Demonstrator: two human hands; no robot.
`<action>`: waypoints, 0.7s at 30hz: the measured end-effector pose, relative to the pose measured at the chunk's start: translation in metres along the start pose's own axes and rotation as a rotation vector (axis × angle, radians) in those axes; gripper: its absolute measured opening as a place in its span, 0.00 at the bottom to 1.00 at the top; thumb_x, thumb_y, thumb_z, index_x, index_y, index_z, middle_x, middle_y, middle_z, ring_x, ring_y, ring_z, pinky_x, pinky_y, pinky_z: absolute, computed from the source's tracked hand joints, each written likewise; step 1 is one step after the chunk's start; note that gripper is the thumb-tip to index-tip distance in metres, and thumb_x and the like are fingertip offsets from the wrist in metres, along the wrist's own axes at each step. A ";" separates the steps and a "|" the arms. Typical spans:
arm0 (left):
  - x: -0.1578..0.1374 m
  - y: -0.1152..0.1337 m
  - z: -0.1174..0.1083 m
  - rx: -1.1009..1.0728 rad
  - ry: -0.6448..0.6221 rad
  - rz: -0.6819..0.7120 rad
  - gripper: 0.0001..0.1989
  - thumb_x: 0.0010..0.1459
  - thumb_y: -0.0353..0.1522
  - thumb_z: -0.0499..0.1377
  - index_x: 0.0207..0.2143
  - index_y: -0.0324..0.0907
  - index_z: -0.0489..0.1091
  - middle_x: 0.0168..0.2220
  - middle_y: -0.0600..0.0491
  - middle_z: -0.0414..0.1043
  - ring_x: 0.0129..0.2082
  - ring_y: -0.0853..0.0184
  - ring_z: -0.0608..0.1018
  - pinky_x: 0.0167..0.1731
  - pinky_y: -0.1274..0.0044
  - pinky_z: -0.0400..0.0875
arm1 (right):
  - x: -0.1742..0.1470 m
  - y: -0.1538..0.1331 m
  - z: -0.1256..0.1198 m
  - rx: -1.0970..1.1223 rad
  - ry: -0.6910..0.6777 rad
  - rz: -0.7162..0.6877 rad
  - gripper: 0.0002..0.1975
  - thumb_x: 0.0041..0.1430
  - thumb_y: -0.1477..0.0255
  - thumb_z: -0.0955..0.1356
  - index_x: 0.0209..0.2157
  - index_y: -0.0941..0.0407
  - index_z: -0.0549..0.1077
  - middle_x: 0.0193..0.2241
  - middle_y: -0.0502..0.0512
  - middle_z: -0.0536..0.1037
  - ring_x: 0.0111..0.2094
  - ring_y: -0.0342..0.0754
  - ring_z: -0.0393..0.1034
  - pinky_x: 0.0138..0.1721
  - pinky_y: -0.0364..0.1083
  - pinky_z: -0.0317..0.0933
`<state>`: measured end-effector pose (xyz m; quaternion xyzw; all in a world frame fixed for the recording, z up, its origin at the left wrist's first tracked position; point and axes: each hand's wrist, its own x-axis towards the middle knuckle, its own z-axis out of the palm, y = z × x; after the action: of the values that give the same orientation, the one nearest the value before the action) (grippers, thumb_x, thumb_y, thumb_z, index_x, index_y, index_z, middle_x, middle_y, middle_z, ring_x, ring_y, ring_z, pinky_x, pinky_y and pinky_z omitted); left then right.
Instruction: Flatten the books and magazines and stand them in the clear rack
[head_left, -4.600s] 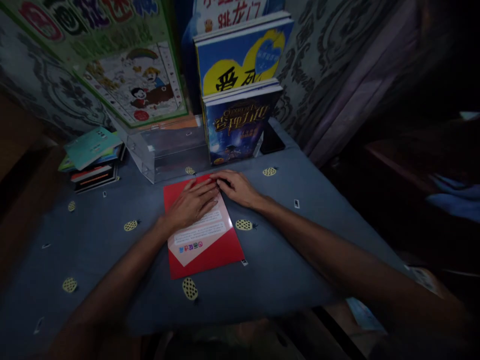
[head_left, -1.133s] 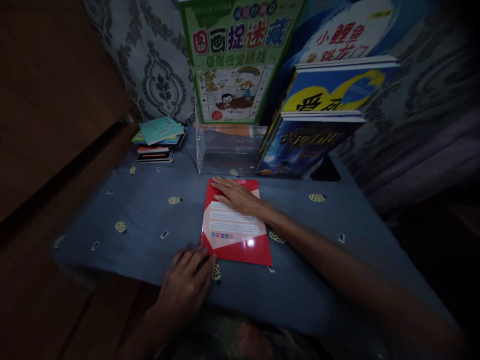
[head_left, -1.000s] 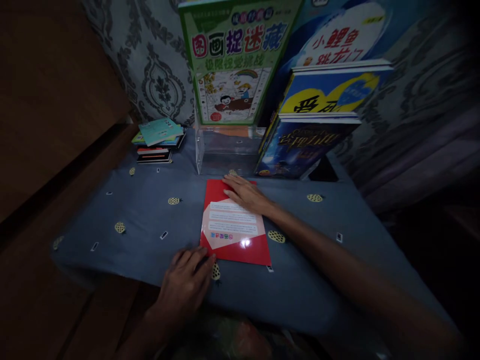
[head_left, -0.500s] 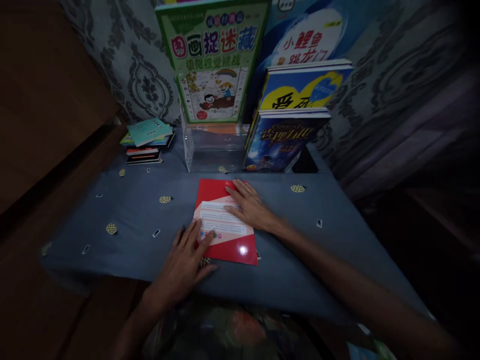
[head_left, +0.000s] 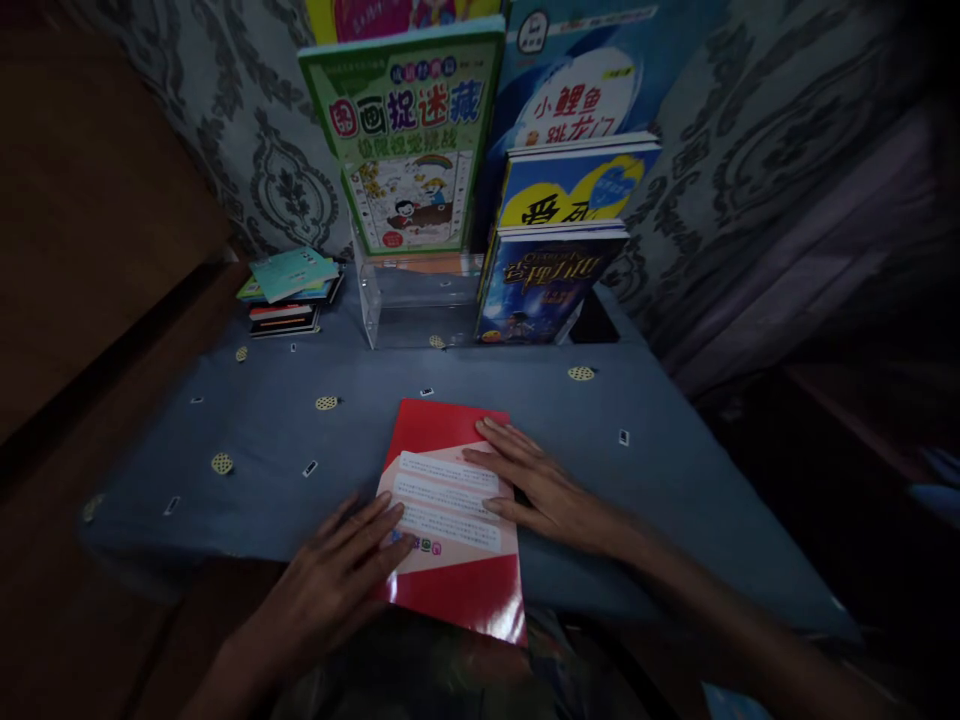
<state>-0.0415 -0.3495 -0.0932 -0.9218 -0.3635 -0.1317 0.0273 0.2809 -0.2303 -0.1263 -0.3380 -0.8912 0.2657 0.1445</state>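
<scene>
A red book [head_left: 457, 592] with a pale text panel lies face-down with its print upside down to me, its near end past the table's front edge. My left hand [head_left: 337, 575] holds its left edge, fingers on top and the thumb out of sight at the near left side. My right hand [head_left: 551, 490] rests on the upper right part of the cover, fingers stretched out and apart.
A clear acrylic stand [head_left: 420, 322] at the back holds a green picture book [head_left: 412, 130] and several blue books [head_left: 551, 285]. To its left sits a stack of books [head_left: 292, 290]. A blue-grey patterned cloth [head_left: 247, 410] covers the table.
The red book has slid towards me, over the table's front edge, with both hands moving along. My left thumb has gone from sight. The view has shifted slightly.
</scene>
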 end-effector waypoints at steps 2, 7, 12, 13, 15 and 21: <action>0.006 -0.004 -0.010 -0.058 0.067 0.003 0.24 0.71 0.36 0.51 0.66 0.43 0.59 0.61 0.45 0.71 0.65 0.58 0.69 0.63 0.62 0.65 | -0.007 -0.002 -0.009 0.113 -0.049 0.017 0.31 0.66 0.49 0.63 0.65 0.47 0.65 0.71 0.56 0.54 0.72 0.60 0.44 0.71 0.65 0.41; 0.047 -0.018 -0.031 -0.262 0.360 -0.041 0.29 0.69 0.44 0.54 0.68 0.45 0.56 0.50 0.45 0.79 0.52 0.60 0.80 0.56 0.64 0.72 | -0.017 0.000 -0.028 0.432 -0.037 0.006 0.34 0.61 0.43 0.64 0.62 0.46 0.69 0.68 0.56 0.62 0.70 0.61 0.49 0.68 0.65 0.47; 0.102 -0.042 -0.024 -0.666 0.632 -0.220 0.23 0.68 0.44 0.56 0.61 0.45 0.65 0.37 0.51 0.79 0.37 0.64 0.81 0.40 0.72 0.76 | -0.013 0.001 -0.026 0.514 0.156 -0.013 0.33 0.57 0.48 0.71 0.60 0.47 0.71 0.63 0.57 0.71 0.65 0.60 0.62 0.65 0.62 0.57; 0.111 -0.048 -0.019 -0.742 0.655 -0.252 0.22 0.68 0.44 0.55 0.59 0.44 0.66 0.36 0.52 0.78 0.35 0.66 0.80 0.39 0.74 0.75 | -0.009 0.001 -0.023 0.489 0.233 0.008 0.30 0.58 0.51 0.71 0.59 0.48 0.72 0.60 0.57 0.73 0.62 0.60 0.66 0.64 0.60 0.60; 0.128 -0.058 -0.009 -0.787 0.712 -0.318 0.20 0.69 0.43 0.55 0.57 0.43 0.67 0.38 0.52 0.77 0.36 0.67 0.79 0.41 0.75 0.74 | 0.000 0.002 -0.017 0.440 0.385 0.058 0.23 0.63 0.54 0.68 0.55 0.49 0.76 0.53 0.56 0.80 0.55 0.59 0.74 0.59 0.58 0.66; 0.156 -0.082 0.010 -0.880 0.773 -0.338 0.18 0.68 0.42 0.55 0.56 0.45 0.62 0.48 0.49 0.75 0.47 0.64 0.78 0.46 0.73 0.73 | 0.031 -0.001 -0.021 0.512 0.630 0.129 0.18 0.63 0.55 0.67 0.42 0.53 0.81 0.39 0.53 0.84 0.42 0.56 0.79 0.47 0.54 0.73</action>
<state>0.0143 -0.1841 -0.0659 -0.6616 -0.3800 -0.5972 -0.2473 0.2669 -0.2022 -0.1058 -0.4112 -0.6854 0.3712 0.4726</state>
